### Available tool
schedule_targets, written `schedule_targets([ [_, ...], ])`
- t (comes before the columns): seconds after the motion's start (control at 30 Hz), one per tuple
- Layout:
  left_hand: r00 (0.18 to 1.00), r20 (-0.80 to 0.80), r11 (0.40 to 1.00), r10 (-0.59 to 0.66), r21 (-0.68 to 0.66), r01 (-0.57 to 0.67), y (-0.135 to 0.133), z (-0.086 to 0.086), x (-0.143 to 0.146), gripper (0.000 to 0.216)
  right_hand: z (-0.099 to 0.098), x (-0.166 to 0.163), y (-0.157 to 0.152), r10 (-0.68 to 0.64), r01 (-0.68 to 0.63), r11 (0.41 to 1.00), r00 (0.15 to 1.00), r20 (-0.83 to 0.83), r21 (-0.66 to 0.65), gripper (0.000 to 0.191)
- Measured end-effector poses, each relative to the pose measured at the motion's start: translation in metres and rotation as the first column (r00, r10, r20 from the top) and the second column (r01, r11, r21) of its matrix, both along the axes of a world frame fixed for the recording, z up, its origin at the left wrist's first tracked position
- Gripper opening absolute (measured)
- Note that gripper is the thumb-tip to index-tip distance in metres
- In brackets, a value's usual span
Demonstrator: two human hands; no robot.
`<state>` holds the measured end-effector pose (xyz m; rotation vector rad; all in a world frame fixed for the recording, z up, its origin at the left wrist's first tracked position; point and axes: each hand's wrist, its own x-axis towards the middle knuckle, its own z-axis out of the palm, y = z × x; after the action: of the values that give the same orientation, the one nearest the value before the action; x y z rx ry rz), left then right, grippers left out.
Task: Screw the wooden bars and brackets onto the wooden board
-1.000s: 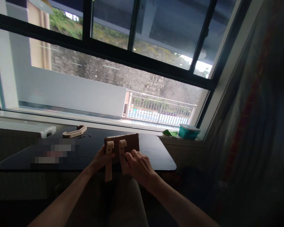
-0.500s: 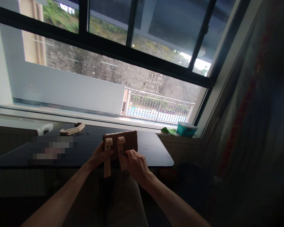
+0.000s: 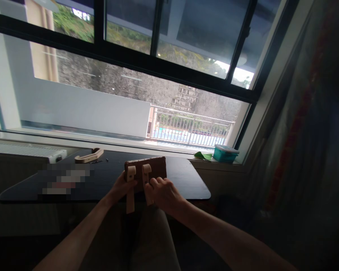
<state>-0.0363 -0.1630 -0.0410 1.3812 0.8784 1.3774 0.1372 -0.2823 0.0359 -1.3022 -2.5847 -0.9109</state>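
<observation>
My left hand [image 3: 121,188] grips the left edge of a brown rectangular panel [image 3: 156,164], its thumb lying over a pale tan strip [image 3: 130,203]. The panel is tilted above the table's front edge and my lap. A second pale strip [image 3: 146,174] runs beside the first; both curl over at the top, have small dark spots and hang below the panel. My right hand [image 3: 165,194] is closed at this second strip, fingertips against its front. Whatever lies in those fingers is hidden.
The dark table [image 3: 186,178] has a pale curved loop-shaped piece [image 3: 89,156] and a small dark bit [image 3: 107,159] at its back left. A teal box [image 3: 225,153] and a green leaf-like item [image 3: 203,156] sit on the windowsill. A radiator [image 3: 25,148] stands left.
My right hand has turned over the right strip, its wrist swung rightward; the small dark tool seen at its fingertips no longer shows. My left hand keeps its hold.
</observation>
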Motion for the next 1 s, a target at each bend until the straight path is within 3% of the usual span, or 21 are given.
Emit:
schedule_targets([
  [0.13,1.0,0.015,1.0,-0.009,-0.006,0.009,0.0,0.001,0.0,0.053,-0.006,0.004,0.003,-0.018,0.011,0.997,0.994,-0.104,-0.075,0.011],
  [0.33,0.999,0.029,1.0,-0.019,-0.012,0.02,-0.001,0.001,0.001,0.055,-0.024,0.0,0.002,-0.231,0.209,0.973,0.912,-0.339,-0.101,0.013],
  [0.47,1.0,0.026,1.0,-0.009,-0.008,0.01,0.0,0.0,0.001,0.054,-0.024,-0.008,-0.001,-0.284,0.261,0.959,0.862,-0.419,-0.113,0.017],
  [0.6,1.0,0.019,1.0,-0.003,-0.001,0.003,0.001,0.0,0.001,0.053,-0.01,-0.005,-0.002,-0.239,0.222,0.971,0.896,-0.374,-0.09,0.01],
  [0.8,1.0,0.023,1.0,0.016,-0.005,-0.016,-0.002,0.003,0.003,0.051,0.009,0.009,0.002,-0.013,0.011,0.999,0.999,-0.038,-0.051,0.011],
  [0.9,1.0,0.026,1.0,0.012,-0.001,-0.012,-0.003,0.004,0.002,0.051,0.007,0.01,0.006,0.005,-0.008,0.997,0.999,-0.043,-0.081,0.01],
  [1.0,1.0,0.03,1.0,-0.002,0.001,0.002,-0.004,0.004,0.001,0.052,-0.004,0.011,0.007,-0.059,0.047,0.994,0.991,-0.118,-0.096,0.01],
])
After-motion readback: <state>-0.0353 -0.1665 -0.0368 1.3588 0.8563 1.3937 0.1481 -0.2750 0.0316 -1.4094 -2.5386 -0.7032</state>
